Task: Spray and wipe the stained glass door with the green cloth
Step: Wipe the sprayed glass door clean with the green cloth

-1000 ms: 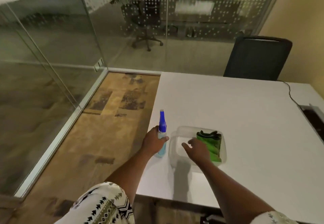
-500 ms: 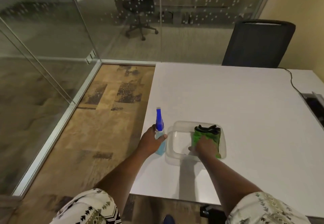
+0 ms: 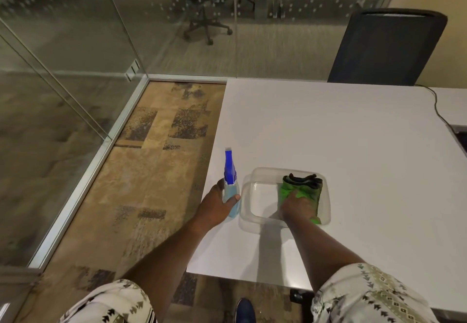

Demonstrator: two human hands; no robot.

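Observation:
A spray bottle (image 3: 230, 178) with a blue nozzle and pale blue liquid stands upright near the white table's left edge. My left hand (image 3: 216, 206) is wrapped around its lower body. To its right sits a clear plastic tray (image 3: 249, 209) holding a folded green cloth (image 3: 307, 190) with a dark edge at its far end. My right hand (image 3: 298, 206) presses down on the cloth, fingers closing into the fabric. The glass door (image 3: 63, 52) stands to the left, its lower pane reflecting the carpet.
The white table (image 3: 341, 140) stretches to the right, with a black cable (image 3: 436, 105) at its far right. A dark office chair (image 3: 386, 47) stands behind the table. Patterned brown carpet (image 3: 151, 171) lies between the table and the glass. A metal floor rail (image 3: 83, 178) runs along the glass.
My right hand has moved from the tray's bare left part onto the green cloth and closed on it. My left hand has kept its hold on the bottle.

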